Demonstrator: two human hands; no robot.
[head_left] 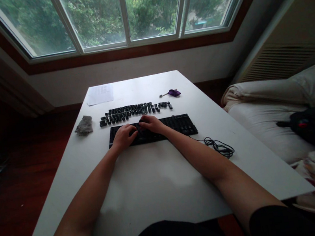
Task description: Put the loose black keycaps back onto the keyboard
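A black keyboard (180, 121) lies across the white table in front of me. My left hand (124, 136) rests on its left part, with curved fingers and the thumb apart from them. Over the middle of the keyboard, my right hand (151, 124) is closed in a pinch. A small dark piece shows at those fingertips and looks like a keycap (140, 121). Behind the keyboard, many loose black keycaps (128, 109) stand in rough rows. My hands hide part of the keys beneath them.
A grey cloth (84, 126) lies at the left table edge, with paper sheets (100, 94) behind it. A purple object (174, 92) beside a small brush (163, 94) is at the back right. The coiled black cable (218, 147) lies right of the keyboard. A sofa (259, 118) stands right.
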